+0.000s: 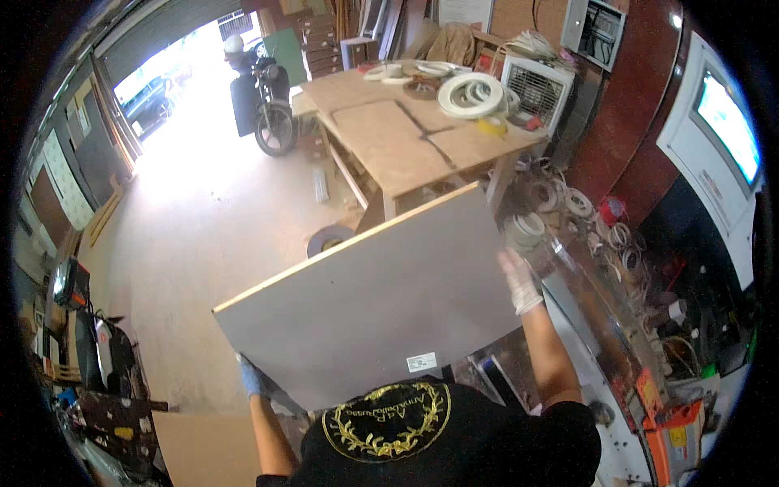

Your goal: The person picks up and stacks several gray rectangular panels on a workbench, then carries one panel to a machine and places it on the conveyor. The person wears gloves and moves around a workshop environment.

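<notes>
The grey board [365,300] hangs tilted between both gloved hands: left hand [253,378] grips its lower-left edge, right hand [519,280] clasps its right edge.

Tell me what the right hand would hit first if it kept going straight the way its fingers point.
Probably the rolls of edge banding tape just beyond the right hand, which grips the grey panel by its right edge. Depth is unclear, so it might pass over them.

You can see a small white rectangular sticker label [421,362] near the bottom edge of the big grey flat board [365,300], and a bright glowing screen [726,122] at far right.
</notes>
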`<state>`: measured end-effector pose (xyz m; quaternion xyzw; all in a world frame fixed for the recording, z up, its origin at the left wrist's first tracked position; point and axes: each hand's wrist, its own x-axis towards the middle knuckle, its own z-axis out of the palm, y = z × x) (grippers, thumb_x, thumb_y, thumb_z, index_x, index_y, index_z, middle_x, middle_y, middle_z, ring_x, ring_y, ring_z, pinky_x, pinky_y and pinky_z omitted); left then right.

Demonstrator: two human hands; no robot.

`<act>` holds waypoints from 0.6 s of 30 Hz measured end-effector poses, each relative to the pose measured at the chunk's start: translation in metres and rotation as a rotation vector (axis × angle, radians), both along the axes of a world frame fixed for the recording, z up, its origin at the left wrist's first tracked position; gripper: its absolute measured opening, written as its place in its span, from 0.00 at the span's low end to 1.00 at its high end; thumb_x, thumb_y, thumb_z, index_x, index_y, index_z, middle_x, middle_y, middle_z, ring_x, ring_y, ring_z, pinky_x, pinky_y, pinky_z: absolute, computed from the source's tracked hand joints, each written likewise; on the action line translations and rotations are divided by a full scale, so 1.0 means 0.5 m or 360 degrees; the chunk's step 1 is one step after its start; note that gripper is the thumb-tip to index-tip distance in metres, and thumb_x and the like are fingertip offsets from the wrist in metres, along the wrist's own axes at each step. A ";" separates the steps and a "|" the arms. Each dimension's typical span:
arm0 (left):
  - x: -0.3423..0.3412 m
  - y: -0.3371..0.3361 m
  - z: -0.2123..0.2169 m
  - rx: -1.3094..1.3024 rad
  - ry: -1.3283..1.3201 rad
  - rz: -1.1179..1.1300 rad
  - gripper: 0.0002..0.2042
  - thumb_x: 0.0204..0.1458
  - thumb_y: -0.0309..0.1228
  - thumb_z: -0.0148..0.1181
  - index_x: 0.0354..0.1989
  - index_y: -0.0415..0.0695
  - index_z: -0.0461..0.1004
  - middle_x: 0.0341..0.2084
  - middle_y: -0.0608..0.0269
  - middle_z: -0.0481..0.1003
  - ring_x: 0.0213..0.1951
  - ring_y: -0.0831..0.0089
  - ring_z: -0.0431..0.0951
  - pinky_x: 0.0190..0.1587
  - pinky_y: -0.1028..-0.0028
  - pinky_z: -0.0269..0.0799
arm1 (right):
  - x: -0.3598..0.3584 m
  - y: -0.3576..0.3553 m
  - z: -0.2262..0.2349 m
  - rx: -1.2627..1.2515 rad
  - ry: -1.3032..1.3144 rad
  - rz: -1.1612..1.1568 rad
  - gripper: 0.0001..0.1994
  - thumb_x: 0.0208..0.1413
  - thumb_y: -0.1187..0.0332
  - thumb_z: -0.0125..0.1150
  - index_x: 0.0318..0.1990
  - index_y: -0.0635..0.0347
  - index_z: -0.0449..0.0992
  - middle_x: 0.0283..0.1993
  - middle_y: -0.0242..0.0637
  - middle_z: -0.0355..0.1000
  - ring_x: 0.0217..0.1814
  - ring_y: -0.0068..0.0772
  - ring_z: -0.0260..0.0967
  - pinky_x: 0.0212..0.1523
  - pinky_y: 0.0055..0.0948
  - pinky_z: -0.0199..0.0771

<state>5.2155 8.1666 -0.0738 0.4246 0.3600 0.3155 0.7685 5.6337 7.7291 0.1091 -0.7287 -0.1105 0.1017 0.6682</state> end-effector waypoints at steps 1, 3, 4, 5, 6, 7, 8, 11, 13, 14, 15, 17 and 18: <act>0.041 0.038 0.007 -0.0074 -0.0002 0.0020 0.36 0.53 0.61 0.36 0.61 0.45 0.53 0.57 0.54 0.59 0.56 0.58 0.61 0.55 0.58 0.60 | 0.041 0.043 0.011 0.0045 0.0004 0.0016 0.25 0.55 0.62 0.54 0.57 0.66 0.61 0.53 0.37 0.65 0.54 0.27 0.60 0.56 0.24 0.57; 0.167 0.033 0.013 -0.0327 0.0084 -0.0045 0.35 0.53 0.60 0.36 0.62 0.46 0.52 0.58 0.54 0.58 0.57 0.58 0.60 0.56 0.57 0.59 | 0.173 0.073 -0.041 -0.0184 -0.0086 -0.0073 0.23 0.55 0.64 0.53 0.56 0.65 0.63 0.54 0.39 0.65 0.54 0.30 0.62 0.55 0.27 0.60; 0.229 0.029 0.032 -0.0440 0.0271 -0.0083 0.36 0.52 0.61 0.36 0.62 0.46 0.53 0.58 0.54 0.59 0.57 0.57 0.60 0.55 0.56 0.59 | 0.249 0.076 -0.076 -0.0280 -0.0119 -0.0073 0.22 0.55 0.64 0.54 0.56 0.66 0.63 0.53 0.40 0.66 0.54 0.30 0.62 0.55 0.27 0.60; 0.253 0.069 0.032 -0.0438 0.0160 -0.0171 0.37 0.51 0.63 0.36 0.62 0.47 0.53 0.58 0.54 0.58 0.58 0.57 0.59 0.56 0.55 0.58 | 0.313 0.118 -0.078 -0.0315 -0.0175 -0.0007 0.22 0.55 0.64 0.54 0.55 0.67 0.64 0.53 0.41 0.66 0.54 0.31 0.62 0.54 0.28 0.61; 0.258 0.121 0.005 -0.0433 0.0055 -0.0238 0.38 0.51 0.64 0.35 0.62 0.47 0.53 0.59 0.54 0.58 0.59 0.56 0.57 0.57 0.53 0.56 | 0.351 0.184 -0.059 -0.0304 -0.0147 0.0049 0.23 0.54 0.63 0.55 0.55 0.67 0.64 0.53 0.41 0.66 0.53 0.31 0.63 0.54 0.28 0.62; 0.284 0.169 -0.011 -0.0433 -0.0052 -0.0333 0.38 0.50 0.65 0.35 0.62 0.48 0.53 0.59 0.55 0.57 0.59 0.55 0.56 0.57 0.52 0.55 | 0.395 0.242 -0.036 -0.0302 -0.0123 0.0079 0.23 0.54 0.63 0.56 0.54 0.68 0.64 0.53 0.41 0.66 0.53 0.31 0.63 0.53 0.28 0.63; 0.365 0.186 0.000 -0.0574 -0.0020 -0.0409 0.38 0.49 0.65 0.34 0.62 0.48 0.53 0.60 0.55 0.57 0.60 0.55 0.56 0.58 0.52 0.53 | 0.477 0.256 -0.039 -0.0550 -0.0269 0.0158 0.24 0.53 0.62 0.57 0.54 0.68 0.64 0.53 0.43 0.66 0.53 0.33 0.63 0.53 0.28 0.63; 0.574 0.209 0.092 -0.0768 0.0135 -0.0514 0.39 0.49 0.66 0.33 0.62 0.49 0.53 0.60 0.57 0.56 0.60 0.55 0.55 0.60 0.52 0.49 | 0.634 0.380 0.042 -0.0660 -0.0169 0.0091 0.25 0.51 0.61 0.59 0.54 0.65 0.65 0.54 0.47 0.66 0.54 0.38 0.64 0.53 0.30 0.63; 0.753 0.208 0.071 -0.0679 0.0170 -0.0640 0.39 0.49 0.66 0.32 0.62 0.50 0.53 0.61 0.58 0.55 0.61 0.55 0.54 0.61 0.53 0.47 | 0.794 0.382 0.015 -0.0813 -0.0562 -0.0233 0.25 0.50 0.59 0.58 0.53 0.63 0.65 0.55 0.50 0.64 0.56 0.41 0.63 0.54 0.31 0.61; 0.796 0.213 0.065 -0.0684 0.0161 -0.0567 0.39 0.49 0.67 0.31 0.62 0.49 0.52 0.62 0.58 0.54 0.61 0.55 0.54 0.61 0.53 0.46 | 0.797 0.424 0.022 -0.0682 -0.0582 -0.0089 0.25 0.50 0.57 0.58 0.53 0.62 0.65 0.55 0.49 0.65 0.56 0.41 0.63 0.56 0.32 0.60; 0.829 0.217 0.055 -0.0700 0.0177 -0.0503 0.40 0.49 0.67 0.29 0.62 0.49 0.51 0.62 0.59 0.53 0.61 0.55 0.54 0.61 0.53 0.45 | 0.781 0.465 0.027 -0.0559 -0.0576 0.0046 0.26 0.50 0.55 0.57 0.53 0.61 0.66 0.54 0.49 0.65 0.56 0.42 0.62 0.57 0.33 0.59; 0.883 0.166 0.069 -0.0837 0.0311 -0.0690 0.39 0.49 0.67 0.29 0.63 0.49 0.51 0.62 0.60 0.53 0.61 0.57 0.54 0.61 0.54 0.47 | 0.731 0.452 0.007 -0.0528 -0.0820 0.0084 0.27 0.50 0.53 0.57 0.53 0.60 0.66 0.54 0.47 0.65 0.57 0.44 0.61 0.58 0.35 0.57; 0.914 0.142 0.100 -0.0883 0.0357 -0.0810 0.39 0.49 0.66 0.29 0.63 0.50 0.51 0.62 0.60 0.54 0.61 0.58 0.54 0.61 0.55 0.48 | 0.689 0.423 0.013 -0.0494 -0.0823 0.0073 0.26 0.49 0.52 0.57 0.52 0.58 0.67 0.53 0.46 0.65 0.57 0.45 0.60 0.58 0.37 0.57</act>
